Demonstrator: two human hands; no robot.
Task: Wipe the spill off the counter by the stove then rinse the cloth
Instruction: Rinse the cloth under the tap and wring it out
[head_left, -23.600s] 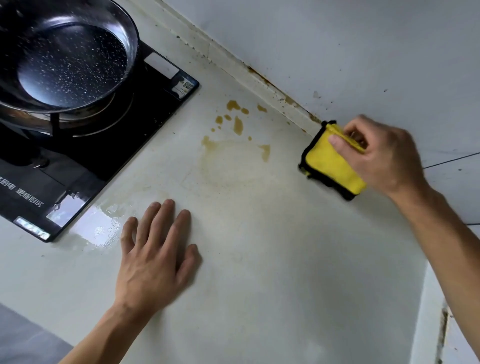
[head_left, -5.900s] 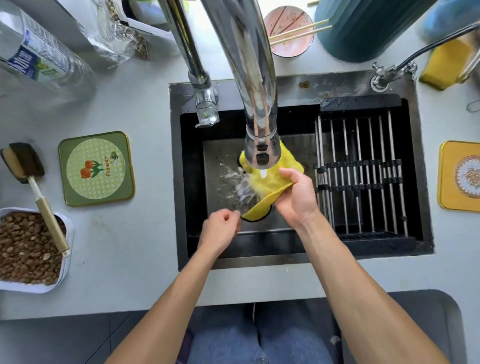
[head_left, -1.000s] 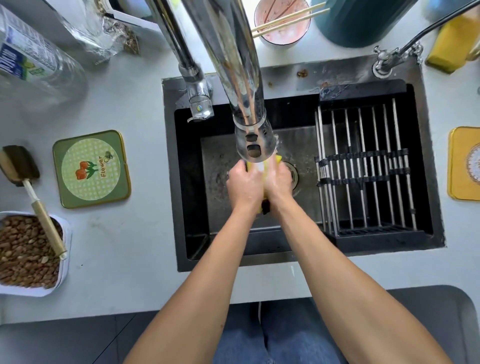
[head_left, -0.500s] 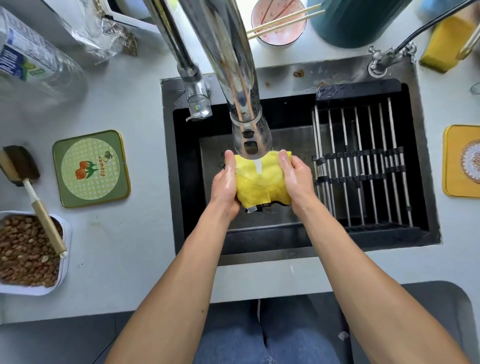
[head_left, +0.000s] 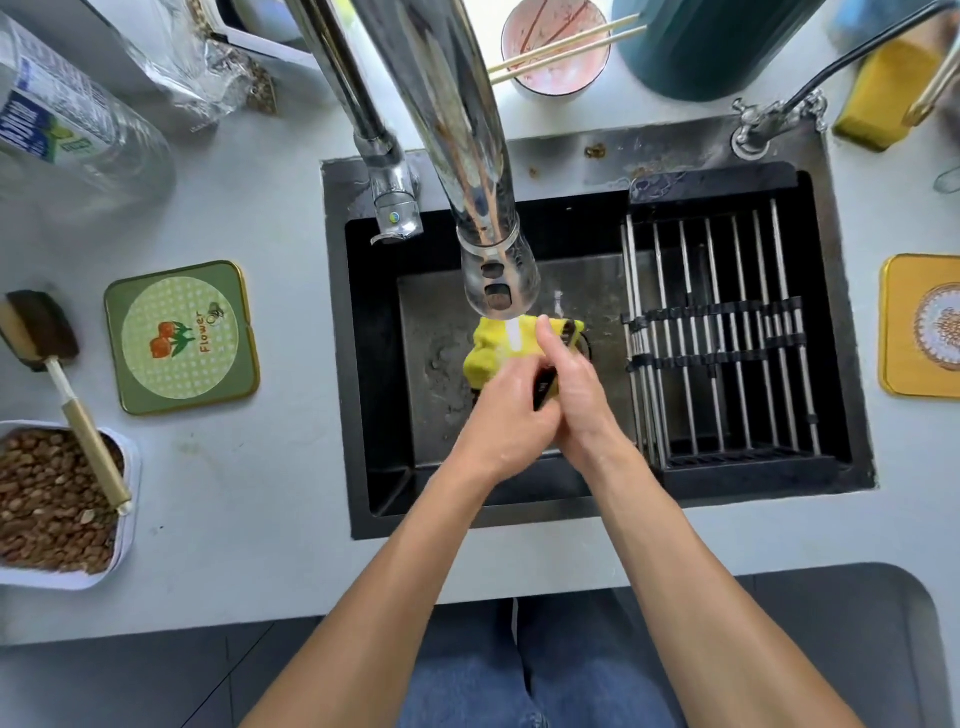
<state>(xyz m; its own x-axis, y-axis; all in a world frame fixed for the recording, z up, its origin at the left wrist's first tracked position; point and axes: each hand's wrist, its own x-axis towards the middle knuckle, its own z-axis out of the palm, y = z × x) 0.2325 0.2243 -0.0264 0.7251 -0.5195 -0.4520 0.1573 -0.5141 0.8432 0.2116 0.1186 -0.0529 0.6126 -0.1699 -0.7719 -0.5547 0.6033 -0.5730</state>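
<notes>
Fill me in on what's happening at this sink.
A person is rinsing a yellow cloth under water running from the faucet. Both hands grip it over the black sink: the left hand from the near side, the right hand clasped beside it. The cloth is bunched between them, as if being scrubbed or wrung.

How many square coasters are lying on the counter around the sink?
2. The green coaster lies on the counter left of the sink; the yellow coaster lies right of it, cut off by the picture's edge.
</notes>
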